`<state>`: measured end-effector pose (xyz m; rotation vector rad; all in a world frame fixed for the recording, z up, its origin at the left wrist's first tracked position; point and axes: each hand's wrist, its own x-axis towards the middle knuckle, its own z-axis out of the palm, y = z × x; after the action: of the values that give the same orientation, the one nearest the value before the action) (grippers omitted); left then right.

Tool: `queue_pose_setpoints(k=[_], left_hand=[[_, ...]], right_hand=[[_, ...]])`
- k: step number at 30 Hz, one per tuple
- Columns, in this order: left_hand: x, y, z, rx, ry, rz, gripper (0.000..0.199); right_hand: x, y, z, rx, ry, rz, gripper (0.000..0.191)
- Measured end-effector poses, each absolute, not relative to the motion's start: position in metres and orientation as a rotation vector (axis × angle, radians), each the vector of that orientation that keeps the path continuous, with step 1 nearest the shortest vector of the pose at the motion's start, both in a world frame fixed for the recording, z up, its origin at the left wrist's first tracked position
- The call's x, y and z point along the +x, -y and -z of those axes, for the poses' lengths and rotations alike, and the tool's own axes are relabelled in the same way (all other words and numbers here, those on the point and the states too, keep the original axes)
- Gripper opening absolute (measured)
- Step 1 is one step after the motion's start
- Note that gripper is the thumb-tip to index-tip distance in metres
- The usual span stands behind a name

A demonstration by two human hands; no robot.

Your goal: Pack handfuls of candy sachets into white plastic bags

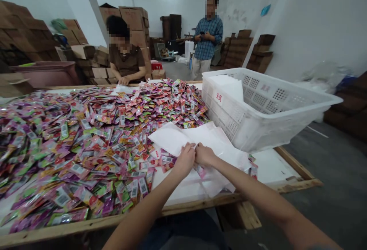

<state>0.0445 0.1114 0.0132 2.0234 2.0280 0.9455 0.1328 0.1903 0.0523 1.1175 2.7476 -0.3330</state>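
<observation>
My left hand (185, 160) and my right hand (204, 155) meet near the table's front edge, fingers pinching a stack of thin white plastic bags (183, 137). The bags spread out across the white table top and over the edge of a large heap of small colourful foil sachets (86, 143). The sachets have barcodes on them and are mostly pink, purple, red and green. The heap lies to the left of my hands, and a few sachets show beside and under the white sheets.
A white perforated plastic crate (258, 108) sits on the table's right side, holding white sheets. The table has a wooden frame (183, 206). A seated co-worker (126, 55) reaches the far edge, and a standing person (208, 38) holds a phone. Cardboard stacks (25, 32) line the room.
</observation>
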Motion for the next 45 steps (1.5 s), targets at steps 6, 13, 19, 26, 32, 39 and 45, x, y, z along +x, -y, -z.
queue_pose_setpoints(k=[6,13,19,26,32,39,45], left_hand=[[0.042,-0.11,-0.006,1.897,-2.151,-1.018,0.021],[0.046,-0.11,-0.017,2.05,-2.047,-0.914,0.022],[0.052,-0.113,-0.047,1.894,-1.898,-1.144,0.02],[0.072,-0.113,-0.016,2.176,-1.914,-0.764,0.026],[0.072,-0.081,-0.008,1.893,-2.257,-1.161,0.009],[0.081,-0.051,0.028,1.074,-1.938,-1.481,0.054],[0.076,-0.058,0.015,1.16,-1.96,-1.311,0.036]], right_hand=[[0.154,-0.185,-0.042,0.885,-3.072,0.66,0.04],[0.149,-0.184,-0.042,1.221,-2.904,0.722,0.026],[0.172,-0.178,-0.067,1.45,-2.948,0.949,0.038],[0.174,-0.158,-0.039,1.356,-2.692,0.392,0.034],[0.175,-0.162,-0.036,1.379,-2.782,0.631,0.047],[0.17,-0.158,-0.029,1.502,-2.763,0.626,0.058],[0.167,-0.16,-0.037,1.669,-2.71,1.171,0.044]])
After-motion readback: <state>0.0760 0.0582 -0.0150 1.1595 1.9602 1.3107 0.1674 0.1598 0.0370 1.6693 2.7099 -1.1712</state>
